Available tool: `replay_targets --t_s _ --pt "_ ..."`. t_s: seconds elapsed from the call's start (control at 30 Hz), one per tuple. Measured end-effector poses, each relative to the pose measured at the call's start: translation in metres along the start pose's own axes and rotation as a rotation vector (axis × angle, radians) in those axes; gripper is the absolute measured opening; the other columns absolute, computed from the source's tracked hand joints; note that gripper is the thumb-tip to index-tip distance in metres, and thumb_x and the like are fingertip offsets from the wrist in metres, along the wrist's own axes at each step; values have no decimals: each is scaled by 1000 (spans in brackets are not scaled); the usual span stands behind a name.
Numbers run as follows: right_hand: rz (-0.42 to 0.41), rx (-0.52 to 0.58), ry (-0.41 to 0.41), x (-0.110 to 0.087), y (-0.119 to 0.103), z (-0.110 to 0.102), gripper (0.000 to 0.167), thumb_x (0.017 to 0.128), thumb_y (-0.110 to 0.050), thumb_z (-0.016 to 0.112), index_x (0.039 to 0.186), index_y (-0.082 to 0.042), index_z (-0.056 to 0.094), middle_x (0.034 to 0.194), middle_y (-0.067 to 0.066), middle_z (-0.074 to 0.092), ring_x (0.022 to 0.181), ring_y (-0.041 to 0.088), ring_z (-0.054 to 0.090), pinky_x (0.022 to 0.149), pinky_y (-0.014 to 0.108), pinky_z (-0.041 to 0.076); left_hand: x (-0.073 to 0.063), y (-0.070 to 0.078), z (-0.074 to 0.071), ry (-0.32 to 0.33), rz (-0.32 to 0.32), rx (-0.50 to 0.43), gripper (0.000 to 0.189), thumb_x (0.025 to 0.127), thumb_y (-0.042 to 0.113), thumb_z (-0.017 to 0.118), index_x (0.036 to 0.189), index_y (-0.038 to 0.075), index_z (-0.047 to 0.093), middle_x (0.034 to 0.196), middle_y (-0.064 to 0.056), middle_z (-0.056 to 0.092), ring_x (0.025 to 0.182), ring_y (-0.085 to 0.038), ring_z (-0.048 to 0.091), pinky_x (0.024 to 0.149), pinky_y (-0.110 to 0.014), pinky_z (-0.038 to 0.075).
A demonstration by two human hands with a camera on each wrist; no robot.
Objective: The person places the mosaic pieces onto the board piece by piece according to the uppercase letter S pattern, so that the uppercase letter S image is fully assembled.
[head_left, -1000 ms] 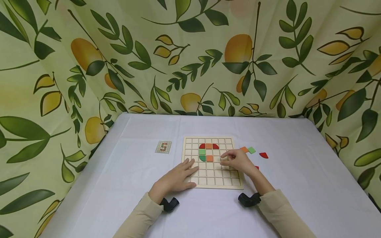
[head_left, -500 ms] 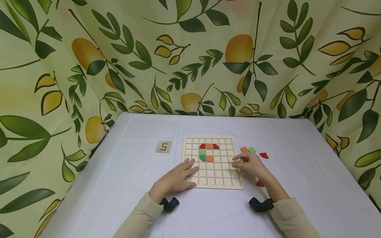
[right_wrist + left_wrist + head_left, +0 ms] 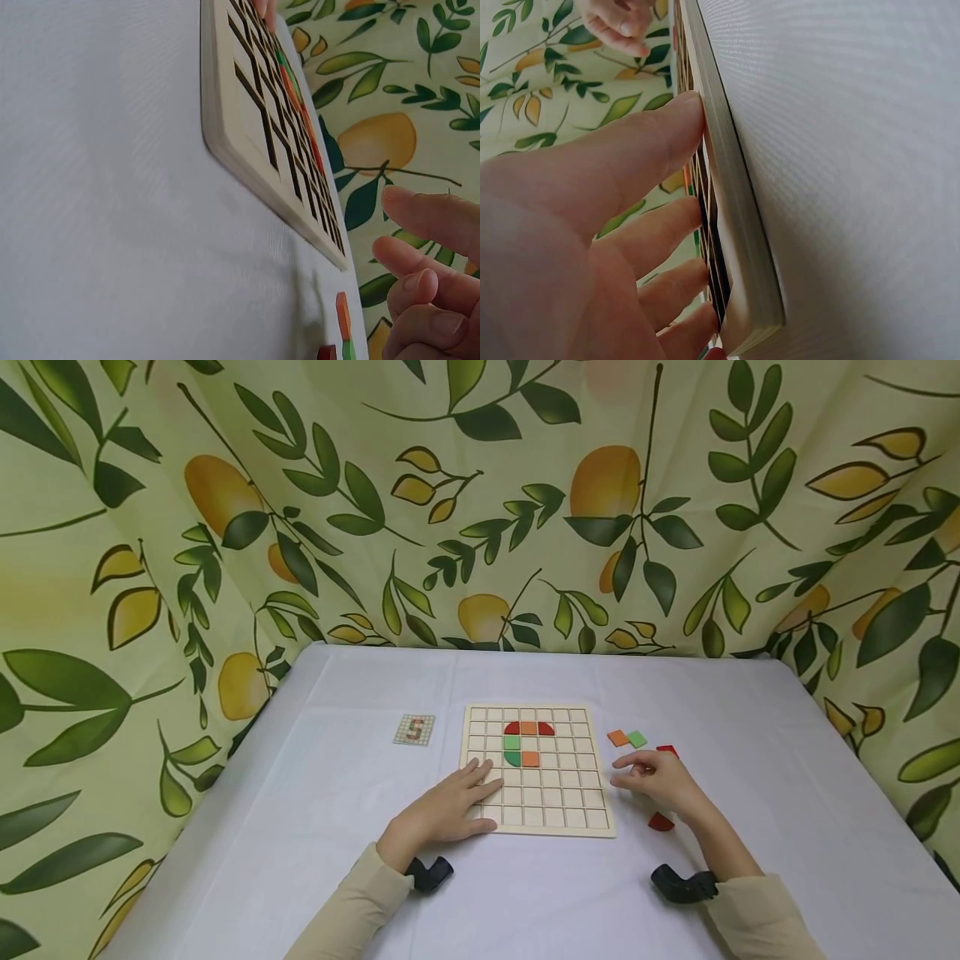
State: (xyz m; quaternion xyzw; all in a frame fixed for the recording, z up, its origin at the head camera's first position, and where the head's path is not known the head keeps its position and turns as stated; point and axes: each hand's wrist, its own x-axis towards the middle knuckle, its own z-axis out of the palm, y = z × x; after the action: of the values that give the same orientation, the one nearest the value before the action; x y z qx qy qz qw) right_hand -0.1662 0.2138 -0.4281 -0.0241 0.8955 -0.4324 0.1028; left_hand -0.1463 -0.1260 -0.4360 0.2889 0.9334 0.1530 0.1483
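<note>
A wooden grid board [image 3: 555, 795] lies on the table. My left hand [image 3: 442, 808] rests on its left side, fingers spread over the squares; in the left wrist view its thumb [image 3: 656, 139] touches the board's edge. On the grid sit two red rounded pieces [image 3: 512, 728], two orange squares [image 3: 530, 759], a light green square [image 3: 512, 742] and a dark green rounded piece [image 3: 512, 759]. Just off the board's right side hovers my right hand [image 3: 663, 782], thumb and index finger apart with nothing between them. It partly covers a red piece [image 3: 668, 749].
Right of the board lie a loose orange square [image 3: 617, 738], a green square [image 3: 637, 739] touching it, and a red rounded piece [image 3: 661, 822] nearer the front. A small pattern card [image 3: 414, 729] with an S lies to the left. A leaf-print curtain [image 3: 480, 527] hangs behind the table.
My right hand has moved rightward from above the board to beyond its right edge, uncovering the near red piece and partly covering the far one. My left hand stays put.
</note>
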Motion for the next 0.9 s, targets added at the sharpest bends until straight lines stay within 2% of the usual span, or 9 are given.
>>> replay_targets --t_s 0.3,0.9 --pt "28 -1 35 -7 13 -4 40 82 -22 76 110 4 67 63 -5 47 62 6 43 57 19 37 0 0 0 -7 2 -7 63 93 42 59 148 18 40 162 -9 26 152 -30 18 123 -47 25" --pt "62 -77 35 -3 35 -10 36 80 -15 75 109 5 68 62 -3 41 63 9 40 50 20 33 0 0 0 -7 8 -13 63 93 42 59 148 17 40 162 -9 25 153 -31 17 123 -48 25"
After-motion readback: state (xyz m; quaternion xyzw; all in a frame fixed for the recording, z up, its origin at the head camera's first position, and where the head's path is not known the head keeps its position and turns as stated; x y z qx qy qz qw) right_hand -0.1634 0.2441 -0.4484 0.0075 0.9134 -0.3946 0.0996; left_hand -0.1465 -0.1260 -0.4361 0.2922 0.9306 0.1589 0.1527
